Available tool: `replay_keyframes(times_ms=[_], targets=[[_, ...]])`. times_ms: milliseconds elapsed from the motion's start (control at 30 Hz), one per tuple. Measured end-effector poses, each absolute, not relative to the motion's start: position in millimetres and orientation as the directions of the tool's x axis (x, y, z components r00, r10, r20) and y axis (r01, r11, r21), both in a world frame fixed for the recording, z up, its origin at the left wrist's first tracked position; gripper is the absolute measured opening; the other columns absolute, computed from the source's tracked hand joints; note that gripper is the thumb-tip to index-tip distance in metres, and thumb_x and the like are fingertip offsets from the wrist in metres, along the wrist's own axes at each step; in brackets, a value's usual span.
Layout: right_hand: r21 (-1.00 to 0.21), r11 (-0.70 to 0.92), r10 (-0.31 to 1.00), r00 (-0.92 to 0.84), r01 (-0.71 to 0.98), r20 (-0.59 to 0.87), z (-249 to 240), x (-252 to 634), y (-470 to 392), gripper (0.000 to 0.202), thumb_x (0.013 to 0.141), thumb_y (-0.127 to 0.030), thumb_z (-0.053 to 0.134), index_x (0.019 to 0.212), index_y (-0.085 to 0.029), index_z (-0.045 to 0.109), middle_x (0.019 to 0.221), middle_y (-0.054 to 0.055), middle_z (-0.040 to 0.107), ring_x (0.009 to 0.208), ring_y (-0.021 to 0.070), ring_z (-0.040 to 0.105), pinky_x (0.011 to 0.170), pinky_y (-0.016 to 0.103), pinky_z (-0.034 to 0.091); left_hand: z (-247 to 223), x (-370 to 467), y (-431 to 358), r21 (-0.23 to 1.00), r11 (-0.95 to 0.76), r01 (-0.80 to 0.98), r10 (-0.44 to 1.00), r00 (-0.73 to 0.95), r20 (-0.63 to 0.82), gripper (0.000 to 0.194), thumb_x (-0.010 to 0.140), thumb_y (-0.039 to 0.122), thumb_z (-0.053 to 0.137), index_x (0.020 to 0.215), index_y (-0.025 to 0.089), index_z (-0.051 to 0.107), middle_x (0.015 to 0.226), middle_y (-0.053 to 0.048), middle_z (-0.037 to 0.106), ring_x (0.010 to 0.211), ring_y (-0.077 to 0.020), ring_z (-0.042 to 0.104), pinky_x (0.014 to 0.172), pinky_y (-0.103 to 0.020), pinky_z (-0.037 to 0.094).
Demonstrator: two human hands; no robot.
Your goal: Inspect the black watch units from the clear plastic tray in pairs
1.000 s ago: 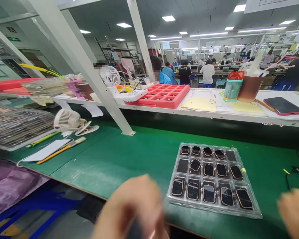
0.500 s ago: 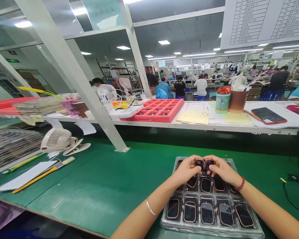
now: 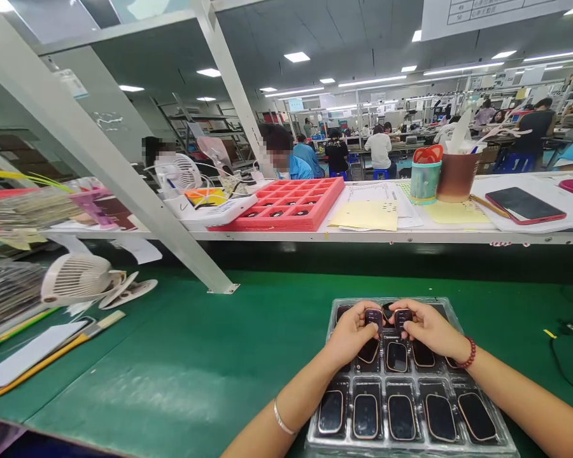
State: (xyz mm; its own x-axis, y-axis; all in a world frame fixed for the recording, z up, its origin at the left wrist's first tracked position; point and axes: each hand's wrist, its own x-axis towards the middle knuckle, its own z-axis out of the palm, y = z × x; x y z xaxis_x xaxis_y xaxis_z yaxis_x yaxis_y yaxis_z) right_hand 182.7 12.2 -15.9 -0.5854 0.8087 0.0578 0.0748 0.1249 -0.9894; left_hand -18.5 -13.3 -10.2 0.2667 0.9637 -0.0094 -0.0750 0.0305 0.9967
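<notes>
A clear plastic tray point(image 3: 401, 449) lies on the green bench, with smartwatches without straps in its compartments. One black-faced smartwatch point(image 3: 365, 416) with a gold rim sits in the front row. Over the tray's far part, my left hand point(image 3: 348, 337) pinches a small smartwatch point(image 3: 373, 315) between thumb and fingers. My right hand point(image 3: 430, 329) grips a second smartwatch point(image 3: 403, 315) likewise, its thumb against the watch's lower face. Both watches are held upright, screens facing me and lit with faint marks. A narrow gap separates them. The hands cover part of the tray's back rows.
On the shelf ahead stand a red foam tray point(image 3: 286, 219), yellow papers point(image 3: 365, 216), a teal cup point(image 3: 424, 181) and a phone point(image 3: 525, 205). A white fan point(image 3: 76, 280) and a brush point(image 3: 62, 350) lie at left. A slanted post point(image 3: 186, 248) meets the bench.
My hands have moved slightly apart, so the two watches, close together before, now have a wider gap. Both remain held. The camera view has shifted a little.
</notes>
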Motion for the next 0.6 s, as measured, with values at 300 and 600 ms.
replay_keyframes(times_ms=[300,600], targets=[[-0.996,0.083,0.814,-0.574,-0.031,0.086,-23,187,18,0.049,0.088,-0.03,0.049,0.136,-0.023,0.039,0.121,0.011,0.055,0.085,0.0166,0.061,0.066,0.03,0.052,-8,-23,-15,0.989,0.046,-0.14,0.971,0.24,-0.011,0.048,0.079,0.031,0.06,0.125,0.018,0.052,0.1,-0.008,0.059,0.08,-0.016,0.059,0.057,-0.022,0.046],[-0.997,0.071,0.784,-0.618,-0.011,0.063,-21,187,17,0.041,0.082,-0.035,0.063,0.117,-0.017,0.051,0.08,0.0,0.055,0.059,0.0082,0.047,0.058,0.024,0.043,-19,-26,-11,0.986,0.057,-0.158,0.938,0.346,0.002,0.058,0.077,0.034,0.065,0.129,0.02,0.043,0.098,-0.007,0.058,0.057,-0.0089,0.06,0.046,-0.018,0.037]])
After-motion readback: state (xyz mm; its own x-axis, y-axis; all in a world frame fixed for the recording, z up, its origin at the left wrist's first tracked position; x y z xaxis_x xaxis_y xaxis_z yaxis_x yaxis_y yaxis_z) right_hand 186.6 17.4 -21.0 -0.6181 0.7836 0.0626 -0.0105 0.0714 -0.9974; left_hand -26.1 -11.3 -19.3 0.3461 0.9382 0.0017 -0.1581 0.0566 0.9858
